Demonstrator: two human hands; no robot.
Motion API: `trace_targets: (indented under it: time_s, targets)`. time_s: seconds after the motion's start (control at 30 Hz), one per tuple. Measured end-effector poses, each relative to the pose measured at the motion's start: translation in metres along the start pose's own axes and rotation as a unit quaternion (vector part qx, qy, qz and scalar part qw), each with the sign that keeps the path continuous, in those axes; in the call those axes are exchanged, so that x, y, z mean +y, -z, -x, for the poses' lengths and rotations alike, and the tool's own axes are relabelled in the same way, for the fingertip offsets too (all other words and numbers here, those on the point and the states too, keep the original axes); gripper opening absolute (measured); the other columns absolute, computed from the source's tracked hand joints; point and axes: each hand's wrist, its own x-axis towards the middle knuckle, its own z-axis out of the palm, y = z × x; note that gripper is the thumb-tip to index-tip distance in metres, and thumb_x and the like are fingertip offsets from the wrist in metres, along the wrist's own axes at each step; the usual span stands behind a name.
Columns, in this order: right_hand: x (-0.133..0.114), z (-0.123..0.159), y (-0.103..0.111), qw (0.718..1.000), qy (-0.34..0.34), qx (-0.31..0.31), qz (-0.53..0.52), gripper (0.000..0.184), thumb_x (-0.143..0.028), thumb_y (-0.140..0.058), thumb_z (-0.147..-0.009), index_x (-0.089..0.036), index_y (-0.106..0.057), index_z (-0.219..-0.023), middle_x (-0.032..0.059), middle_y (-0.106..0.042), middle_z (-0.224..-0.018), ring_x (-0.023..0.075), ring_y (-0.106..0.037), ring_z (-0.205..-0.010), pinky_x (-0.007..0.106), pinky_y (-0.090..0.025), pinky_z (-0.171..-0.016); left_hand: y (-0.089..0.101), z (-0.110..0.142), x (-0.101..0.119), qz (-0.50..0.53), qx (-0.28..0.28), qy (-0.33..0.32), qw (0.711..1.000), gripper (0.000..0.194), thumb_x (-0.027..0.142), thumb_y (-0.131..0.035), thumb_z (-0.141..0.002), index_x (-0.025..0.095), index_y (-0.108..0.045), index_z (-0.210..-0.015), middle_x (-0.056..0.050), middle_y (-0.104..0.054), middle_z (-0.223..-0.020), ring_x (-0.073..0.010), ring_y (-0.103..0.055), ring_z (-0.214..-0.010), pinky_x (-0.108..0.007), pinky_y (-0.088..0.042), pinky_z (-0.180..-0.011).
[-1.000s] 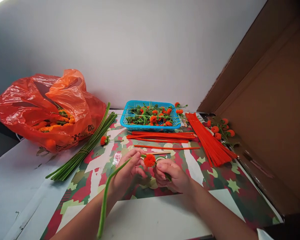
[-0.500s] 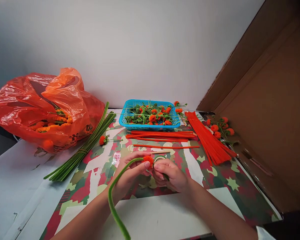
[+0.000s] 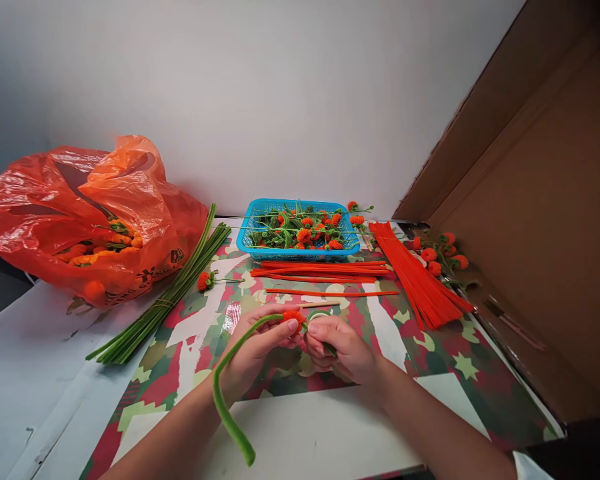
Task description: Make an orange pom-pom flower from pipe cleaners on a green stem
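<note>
An orange pipe-cleaner flower (image 3: 293, 320) is pinched between the thumb and fingers of my left hand (image 3: 260, 343). From it a long green pipe cleaner (image 3: 221, 400) curves over my left wrist and hangs down in front. My right hand (image 3: 343, 347) is closed at the flower's base, its fingertips gripping the green stem (image 3: 305, 327). A pale ring edged with green (image 3: 321, 315), perhaps a tape roll, shows behind my right fingers; a dark green piece pokes out below the thumb. Both hands are above the camouflage-patterned table cover (image 3: 300, 373).
A blue basket (image 3: 300, 255) holds several finished flowers. Red pipe cleaners (image 3: 415, 277) lie behind and right of my hands, a thin wooden stick (image 3: 320, 305) nearer. Left are a green pipe-cleaner bundle (image 3: 165, 300) and an orange plastic bag (image 3: 145, 220). Cardboard (image 3: 530, 233) stands at right.
The flower has turned slightly in my left hand, and the free end of the hanging green pipe cleaner has risen a little. My right hand stays at the stem.
</note>
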Motion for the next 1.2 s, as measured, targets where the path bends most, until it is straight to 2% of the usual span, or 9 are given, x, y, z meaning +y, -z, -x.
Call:
trace_targets:
  time_s: [0.27, 0.37, 0.47, 0.6, 0.73, 0.83, 0.9, 1.0, 1.2]
  targets:
    - [0.0028, -0.0001, 0.0016, 1.000, -0.007, 0.007, 0.003, 0.037, -0.038, -0.057, -0.084, -0.016, -0.045, -0.057, -0.0078, -0.035, -0.049, 0.0032, -0.022, -0.040, 0.021, -0.016, -0.040, -0.0007, 0.0004, -0.0009, -0.015, -0.002, 0.000, 1.000, 0.023, 0.028, -0.083, -0.065, 0.016, -0.075, -0.083, -0.004, -0.072, -0.070, -0.0125, -0.062, -0.061, -0.020, -0.049, -0.057]
    - [0.0023, -0.0006, 0.0010, 1.000, -0.012, 0.019, 0.010, 0.036, -0.038, -0.057, -0.084, -0.017, -0.044, -0.058, -0.0081, -0.034, -0.050, 0.0032, -0.021, -0.041, 0.020, -0.016, -0.040, -0.0009, -0.0002, -0.0007, -0.020, 0.004, 0.003, 1.000, 0.029, 0.029, -0.083, -0.064, 0.015, -0.074, -0.089, -0.004, -0.073, -0.072, -0.0125, -0.063, -0.063, -0.019, -0.050, -0.058]
    - [0.0007, -0.0011, 0.0001, 0.999, -0.012, 0.034, 0.012, 0.036, -0.040, -0.057, -0.084, -0.017, -0.045, -0.059, -0.0087, -0.032, -0.050, 0.0033, -0.020, -0.041, 0.021, -0.015, -0.042, -0.0010, -0.0019, -0.0013, -0.005, 0.023, 0.002, 1.000, 0.037, 0.037, -0.081, -0.067, 0.015, -0.069, -0.094, -0.004, -0.072, -0.073, -0.0135, -0.065, -0.062, -0.021, -0.053, -0.058]
    - [-0.0014, -0.0008, -0.0013, 0.998, 0.022, 0.063, 0.013, 0.037, -0.041, -0.060, -0.082, -0.017, -0.045, -0.058, -0.0086, -0.033, -0.048, 0.0036, -0.021, -0.041, 0.022, -0.016, -0.043, -0.0001, -0.0044, -0.0046, 0.007, 0.052, 0.011, 0.999, 0.042, 0.052, -0.077, -0.065, 0.015, -0.059, -0.075, -0.001, -0.065, -0.057, -0.0145, -0.064, -0.054, -0.021, -0.053, -0.051]
    - [0.0004, -0.0006, -0.0003, 0.999, 0.020, 0.047, 0.014, 0.036, -0.039, -0.058, -0.083, -0.017, -0.046, -0.058, -0.0082, -0.033, -0.048, 0.0037, -0.021, -0.041, 0.022, -0.016, -0.043, 0.0005, -0.0044, -0.0060, 0.005, 0.044, -0.004, 0.999, 0.045, 0.058, -0.071, -0.069, 0.016, -0.055, -0.070, 0.000, -0.062, -0.054, -0.0149, -0.063, -0.051, -0.022, -0.053, -0.049]
    - [0.0035, -0.0013, 0.0016, 0.999, 0.020, 0.038, 0.010, 0.035, -0.038, -0.057, -0.086, -0.016, -0.046, -0.059, -0.0080, -0.033, -0.049, 0.0041, -0.021, -0.042, 0.022, -0.015, -0.044, 0.0001, -0.0034, -0.0057, 0.013, 0.031, -0.019, 0.999, 0.039, 0.053, -0.070, -0.073, 0.018, -0.053, -0.072, 0.002, -0.060, -0.056, -0.0140, -0.063, -0.052, -0.022, -0.053, -0.049]
    - [0.0053, -0.0016, 0.0024, 0.999, 0.023, 0.037, 0.009, 0.037, -0.038, -0.057, -0.086, -0.016, -0.046, -0.059, -0.0064, -0.037, -0.053, 0.0040, -0.022, -0.043, 0.022, -0.016, -0.044, -0.0006, -0.0029, -0.0066, 0.011, 0.011, -0.015, 1.000, 0.036, 0.048, -0.073, -0.072, 0.019, -0.055, -0.083, 0.002, -0.063, -0.062, -0.0143, -0.064, -0.055, -0.023, -0.054, -0.050]
    - [0.0065, -0.0016, 0.0025, 0.999, 0.019, 0.030, 0.016, 0.039, -0.042, -0.057, -0.085, -0.016, -0.045, -0.058, -0.0030, -0.045, -0.061, 0.0039, -0.025, -0.045, 0.022, -0.015, -0.044, -0.0023, -0.0028, -0.0093, -0.017, -0.017, -0.005, 1.000, 0.042, 0.041, -0.077, -0.070, 0.019, -0.058, -0.100, 0.001, -0.067, -0.067, -0.0141, -0.064, -0.057, -0.023, -0.053, -0.051]
    - [0.0026, -0.0010, 0.0016, 0.998, -0.010, 0.038, 0.058, 0.043, -0.045, -0.060, -0.081, -0.017, -0.041, -0.054, -0.0081, -0.031, -0.052, 0.0035, -0.018, -0.043, 0.022, -0.011, -0.042, -0.0048, -0.0012, -0.0050, -0.044, -0.024, -0.008, 0.999, 0.028, 0.030, -0.080, -0.066, 0.016, -0.067, -0.088, 0.001, -0.062, -0.059, -0.0108, -0.056, -0.055, -0.020, -0.045, -0.050]
